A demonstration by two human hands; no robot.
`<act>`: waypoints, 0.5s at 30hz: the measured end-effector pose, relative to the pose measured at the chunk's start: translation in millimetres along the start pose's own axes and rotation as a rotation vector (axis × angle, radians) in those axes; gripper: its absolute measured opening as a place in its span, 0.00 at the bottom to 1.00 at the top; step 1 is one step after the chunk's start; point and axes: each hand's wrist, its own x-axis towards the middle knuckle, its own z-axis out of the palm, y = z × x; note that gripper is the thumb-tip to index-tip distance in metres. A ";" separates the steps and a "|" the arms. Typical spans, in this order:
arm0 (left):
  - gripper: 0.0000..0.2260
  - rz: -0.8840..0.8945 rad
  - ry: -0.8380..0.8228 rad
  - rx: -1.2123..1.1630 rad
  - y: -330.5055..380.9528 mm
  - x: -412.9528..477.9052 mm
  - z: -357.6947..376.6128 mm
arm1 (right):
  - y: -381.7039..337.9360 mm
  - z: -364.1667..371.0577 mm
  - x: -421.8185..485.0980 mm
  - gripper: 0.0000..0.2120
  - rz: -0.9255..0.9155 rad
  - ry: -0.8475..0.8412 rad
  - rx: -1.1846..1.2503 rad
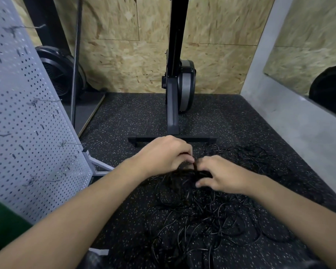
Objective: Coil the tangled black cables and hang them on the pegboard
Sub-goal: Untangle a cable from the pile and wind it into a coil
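One head-worn wide-angle camera faces forward and down, close above the speckled floor.

Gym or workout corner, speckled black rubber floor, upright rowing machine stood against OSB chipboard wall, second fan-wheel machine behind, wall mirror at right, grey metal pegboard with wire hooks at left

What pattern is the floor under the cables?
Floor: black with pale speckles; head view.
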 end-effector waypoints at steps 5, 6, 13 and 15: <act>0.07 -0.166 0.032 -0.320 -17.2 -2.5 -2.1 | -16.9 0.1 -7.3 0.19 -0.115 0.052 0.108; 0.07 -0.221 0.047 -0.378 -23.1 -4.7 0.1 | -18.3 -0.7 -8.1 0.20 -0.111 0.084 0.113; 0.12 -0.607 -0.142 -0.963 -41.1 -18.1 9.5 | -24.4 -3.0 -11.6 0.31 -0.099 0.224 0.133; 0.08 -0.675 -0.276 -1.061 -43.2 -23.6 11.3 | -28.4 -2.6 -14.5 0.30 -0.136 0.231 0.128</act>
